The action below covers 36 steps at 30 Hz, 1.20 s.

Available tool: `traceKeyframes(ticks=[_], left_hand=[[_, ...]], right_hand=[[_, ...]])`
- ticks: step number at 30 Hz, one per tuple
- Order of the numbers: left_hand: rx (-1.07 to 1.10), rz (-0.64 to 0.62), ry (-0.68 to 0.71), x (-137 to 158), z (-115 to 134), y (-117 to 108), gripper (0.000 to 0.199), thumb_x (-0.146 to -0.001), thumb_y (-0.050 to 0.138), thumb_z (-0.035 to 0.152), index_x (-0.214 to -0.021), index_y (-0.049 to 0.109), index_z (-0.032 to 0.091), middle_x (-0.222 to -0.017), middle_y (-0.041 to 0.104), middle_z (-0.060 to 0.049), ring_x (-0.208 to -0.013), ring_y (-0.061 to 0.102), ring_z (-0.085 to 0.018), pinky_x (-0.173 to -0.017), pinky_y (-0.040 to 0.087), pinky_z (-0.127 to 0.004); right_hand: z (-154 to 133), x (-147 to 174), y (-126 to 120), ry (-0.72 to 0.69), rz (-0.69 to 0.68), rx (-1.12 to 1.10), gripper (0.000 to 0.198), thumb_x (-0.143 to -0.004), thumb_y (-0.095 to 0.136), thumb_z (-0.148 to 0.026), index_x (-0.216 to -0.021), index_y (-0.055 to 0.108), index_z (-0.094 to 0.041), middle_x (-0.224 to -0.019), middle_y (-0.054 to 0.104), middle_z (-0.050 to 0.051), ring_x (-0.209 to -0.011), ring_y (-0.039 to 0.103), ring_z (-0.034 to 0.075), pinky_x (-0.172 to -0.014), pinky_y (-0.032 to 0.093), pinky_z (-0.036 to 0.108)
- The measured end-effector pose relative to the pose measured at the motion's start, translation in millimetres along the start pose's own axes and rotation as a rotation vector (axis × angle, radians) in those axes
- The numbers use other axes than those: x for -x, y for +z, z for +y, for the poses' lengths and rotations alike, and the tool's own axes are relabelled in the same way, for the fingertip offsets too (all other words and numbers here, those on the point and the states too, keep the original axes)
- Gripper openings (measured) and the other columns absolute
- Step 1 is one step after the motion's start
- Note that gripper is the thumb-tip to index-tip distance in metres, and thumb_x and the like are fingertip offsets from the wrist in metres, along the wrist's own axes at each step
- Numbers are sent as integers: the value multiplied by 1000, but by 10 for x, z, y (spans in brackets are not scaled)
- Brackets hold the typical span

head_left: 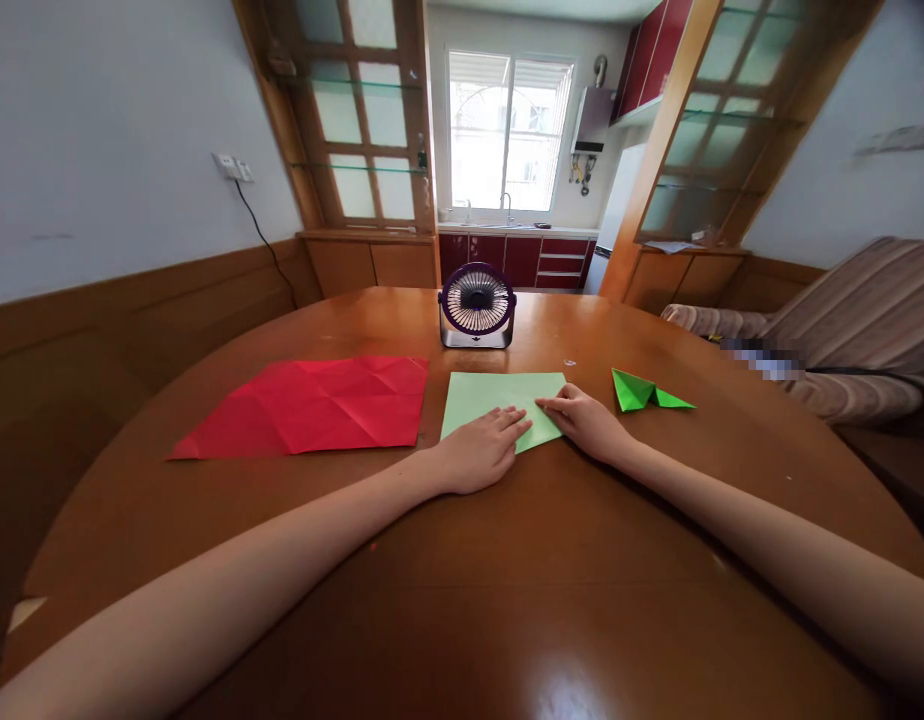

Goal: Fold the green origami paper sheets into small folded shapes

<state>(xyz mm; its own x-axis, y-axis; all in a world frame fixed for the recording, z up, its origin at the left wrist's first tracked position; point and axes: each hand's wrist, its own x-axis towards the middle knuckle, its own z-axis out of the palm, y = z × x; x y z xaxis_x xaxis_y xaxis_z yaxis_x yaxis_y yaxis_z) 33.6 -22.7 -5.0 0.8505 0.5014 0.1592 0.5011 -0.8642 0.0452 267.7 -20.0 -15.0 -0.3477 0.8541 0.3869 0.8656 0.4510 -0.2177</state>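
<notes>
A sheet of light green paper (477, 395) lies on the table in front of me, its lower part covered by my hands. My left hand (486, 448) rests palm down on the sheet's lower edge, fingers stretched out flat. At the right edge of the same sheet, my right hand (584, 420) has its fingers drawn together, the index fingertip pressing on the paper. A large creased red paper (327, 405) is spread out to the left. To the right of my right hand sits a small folded bright green paper shape (642, 392).
A small purple desk fan (477, 303) stands just beyond the green sheet. The brown oval table (462, 600) has a curved far edge. At the right is a striped sofa (867, 320); a power cord (259, 225) hangs from the left wall.
</notes>
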Motion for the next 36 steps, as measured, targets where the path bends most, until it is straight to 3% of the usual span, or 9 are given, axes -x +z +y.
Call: traceKeyframes(ticks=[4,10,18,24,30,33,36], left_hand=[[-5,13,0,-2,2,4,46,-97,30,20,-140,40,10,-152,35,-15,-143,28,-23,-117,24,-39],[-18,-1,-29,-3,28,-30,48,-97,30,22,-141,41,10,-151,36,-15,-141,31,-26,-116,26,-39],[36,-63,-16,74,-25,-40,50,-99,23,24,-147,33,12,-156,27,-11,-145,23,-20,-120,15,-39],[81,-146,17,308,-156,-165,51,-102,19,31,-151,25,18,-158,23,-5,-146,17,-16,-120,10,-38],[81,-134,14,364,-189,-182,50,-103,20,34,-151,26,21,-157,26,-4,-145,21,-17,-120,11,-39],[76,-112,25,357,-190,-148,49,-103,20,34,-150,27,22,-157,26,-5,-145,22,-17,-120,11,-39],[94,-92,23,358,-199,-130,49,-103,22,36,-150,28,23,-157,26,-5,-145,23,-18,-120,11,-41]], right_hand=[[-87,-5,-83,20,-38,159,34,-99,40,-29,-120,65,-20,-98,57,11,-82,61,19,-73,47,29],[-233,-33,-200,-91,-124,453,33,-99,36,-26,-115,63,-17,-95,58,13,-87,58,24,-73,43,31],[-256,1,-200,-141,-132,537,33,-100,33,-25,-113,60,-14,-101,59,15,-92,55,26,-77,41,33],[-235,20,-210,-140,-107,496,35,-100,33,-30,-115,61,-15,-101,59,15,-93,55,25,-81,42,35],[-281,28,-172,-173,-9,393,33,-96,39,-26,-117,62,-12,-114,58,16,-101,56,27,-92,44,42],[-403,14,-96,-220,17,258,36,-95,41,-23,-123,58,-11,-124,56,17,-109,56,28,-96,45,44],[-511,-2,-13,-224,-43,89,36,-96,38,-24,-123,60,-12,-129,57,17,-116,57,26,-100,46,42]])
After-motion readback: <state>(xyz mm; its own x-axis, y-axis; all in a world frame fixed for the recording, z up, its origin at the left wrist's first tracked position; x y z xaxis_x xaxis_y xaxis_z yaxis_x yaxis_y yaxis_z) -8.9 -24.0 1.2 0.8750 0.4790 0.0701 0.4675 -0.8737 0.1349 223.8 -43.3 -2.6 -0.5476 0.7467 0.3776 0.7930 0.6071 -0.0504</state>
